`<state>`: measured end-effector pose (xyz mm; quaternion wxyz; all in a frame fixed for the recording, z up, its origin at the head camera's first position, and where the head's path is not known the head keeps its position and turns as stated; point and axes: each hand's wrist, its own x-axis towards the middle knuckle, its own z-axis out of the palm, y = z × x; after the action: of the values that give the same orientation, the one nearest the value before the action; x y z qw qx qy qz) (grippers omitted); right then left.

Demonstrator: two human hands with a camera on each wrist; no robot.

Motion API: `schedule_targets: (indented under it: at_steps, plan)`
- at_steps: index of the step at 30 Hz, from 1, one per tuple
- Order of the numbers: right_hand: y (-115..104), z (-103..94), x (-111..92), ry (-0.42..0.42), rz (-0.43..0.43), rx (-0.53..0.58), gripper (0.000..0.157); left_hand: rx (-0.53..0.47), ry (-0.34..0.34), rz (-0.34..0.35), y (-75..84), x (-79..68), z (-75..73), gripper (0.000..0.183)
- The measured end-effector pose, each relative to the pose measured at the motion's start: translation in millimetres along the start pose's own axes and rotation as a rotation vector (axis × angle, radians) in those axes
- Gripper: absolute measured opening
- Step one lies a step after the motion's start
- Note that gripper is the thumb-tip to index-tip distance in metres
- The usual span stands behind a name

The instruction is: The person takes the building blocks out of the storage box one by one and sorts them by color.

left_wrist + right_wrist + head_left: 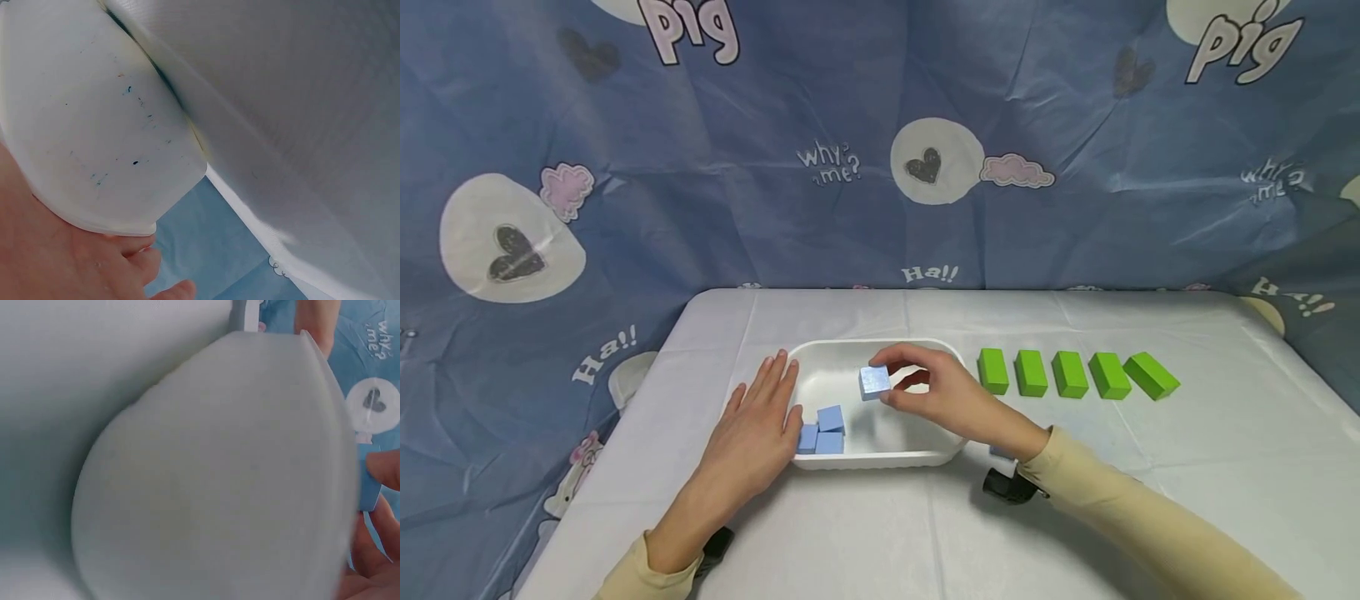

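A pale blue block (pixel 874 382) is pinched between the thumb and fingers of my right hand (pixel 943 392), held over the white tray (pixel 880 460). In the right wrist view the same blue block (pixel 369 478) shows just past the tray wall (pixel 212 469). My left hand (pixel 756 425) lies with straight fingers along the tray's left end, touching its rim. The left wrist view has that hand (pixel 81 262) against the tray's outer wall (pixel 112 125). Three more blue blocks (pixel 830 442) sit together in the tray's near left corner.
Several green blocks (pixel 1032 372) stand in a row right of the tray, the rightmost one (pixel 1152 376) turned at an angle. A white cloth covers the table (pixel 865 533). Behind it hangs a blue printed curtain (pixel 820 92).
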<state>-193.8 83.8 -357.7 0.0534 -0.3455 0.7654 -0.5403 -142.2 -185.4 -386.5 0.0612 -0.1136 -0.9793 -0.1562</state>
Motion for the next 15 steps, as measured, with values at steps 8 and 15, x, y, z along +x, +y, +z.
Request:
schedule_targets:
  at_steps: [8,15]
  plan:
    - [-1,-23.0,-16,0.015,0.066,-0.006,0.035,0.002,-0.003,-0.003,-0.4,0.6,0.4,0.060]
    - [1,-39.5,-31,0.019,0.063,0.002,0.033,-0.005,-0.006,0.000,-1.2,1.3,0.8,0.060]
